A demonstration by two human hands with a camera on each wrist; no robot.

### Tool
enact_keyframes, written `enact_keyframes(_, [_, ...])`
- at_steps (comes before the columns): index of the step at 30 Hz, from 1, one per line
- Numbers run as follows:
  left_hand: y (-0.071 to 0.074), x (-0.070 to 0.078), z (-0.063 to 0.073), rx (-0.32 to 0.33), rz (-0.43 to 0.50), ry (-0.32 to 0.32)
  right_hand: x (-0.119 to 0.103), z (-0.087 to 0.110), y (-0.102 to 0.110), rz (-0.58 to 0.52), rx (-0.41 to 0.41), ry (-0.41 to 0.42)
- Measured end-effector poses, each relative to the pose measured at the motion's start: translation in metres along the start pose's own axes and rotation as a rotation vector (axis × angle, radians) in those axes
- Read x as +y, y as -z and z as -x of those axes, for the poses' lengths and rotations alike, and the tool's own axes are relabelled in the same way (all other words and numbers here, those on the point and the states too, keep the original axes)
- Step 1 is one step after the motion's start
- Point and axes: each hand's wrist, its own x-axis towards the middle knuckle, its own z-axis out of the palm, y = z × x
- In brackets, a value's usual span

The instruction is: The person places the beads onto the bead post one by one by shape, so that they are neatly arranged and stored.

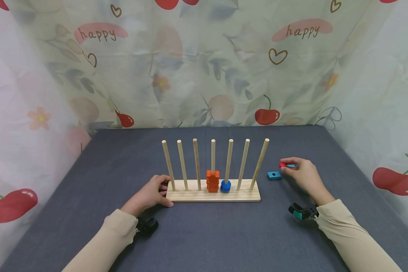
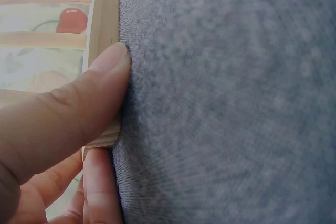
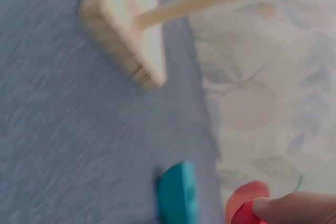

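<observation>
A wooden peg board [image 1: 190, 195] with several upright pegs stands on the table. On its middle peg sits a stack of orange notched blocks [image 1: 212, 181], and the peg to the right of that bears blue round pieces [image 1: 226, 186]. My left hand [image 1: 153, 190] grips the board's left end, its thumb [image 2: 107, 72] along the front edge. Right of the board, my right hand [image 1: 304, 175] pinches a small red piece [image 3: 243, 214] between thumb and fingers. Just left of and below that hand lies a teal block [image 1: 274, 175] with a hole; another blue piece [image 1: 291, 165] shows partly behind the fingers.
A dark grey cloth [image 1: 204, 238] covers the table. Patterned curtains [image 1: 204, 75] with cherries and hearts hang behind it and on both sides. A thin looped cord [image 1: 329, 117] shows at the back right corner.
</observation>
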Motion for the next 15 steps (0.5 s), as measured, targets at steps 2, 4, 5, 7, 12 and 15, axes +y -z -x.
enact_keyframes(2, [0.0, 0.0, 0.0, 0.001, 0.001, 0.002, -0.008, 0.003, 0.003, -0.023, 0.005, -0.002])
enact_keyframes(4, [0.0, 0.001, 0.0, 0.001, 0.001, 0.003, -0.016, 0.006, 0.008, -0.056, 0.011, -0.004])
enact_keyframes(5, [0.0, 0.001, 0.0, -0.001, -0.005, 0.001, -0.021, 0.008, 0.01, -0.076, 0.017, -0.005])
enact_keyframes(7, [-0.001, 0.001, 0.0, 0.003, -0.006, 0.006, -0.031, 0.012, 0.014, -0.111, 0.032, 0.002])
enact_keyframes(12, [0.0, 0.0, -0.001, 0.0, -0.008, 0.003, -0.052, 0.022, 0.024, -0.207, 0.097, 0.055])
enact_keyframes(15, [0.0, -0.001, -0.002, -0.002, -0.006, 0.003, -0.062, 0.028, 0.027, -0.284, 0.142, 0.123])
